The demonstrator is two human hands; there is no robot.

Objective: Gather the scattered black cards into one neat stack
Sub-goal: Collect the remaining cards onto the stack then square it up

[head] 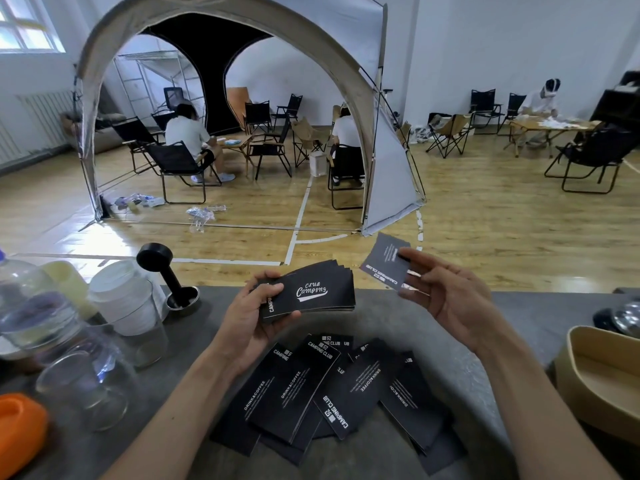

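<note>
My left hand [251, 315] grips a stack of black cards [317, 292] above the grey table, the top card reading "Club Camping". To its right, my right hand [446, 292] pinches a single black card [384, 261] between thumb and fingers, tilted and held apart from the stack. Below both hands, several black cards [332, 393] lie scattered and overlapping on the grey table [433, 344], most showing their text sides.
Clear glass jars [83, 379], white cups [124, 296] and a black tamper in a steel cup [166, 275] crowd the table's left. An orange object [19, 427] sits at the near left. A beige tray [602, 379] stands right. Beyond are a tent, folding chairs and seated people.
</note>
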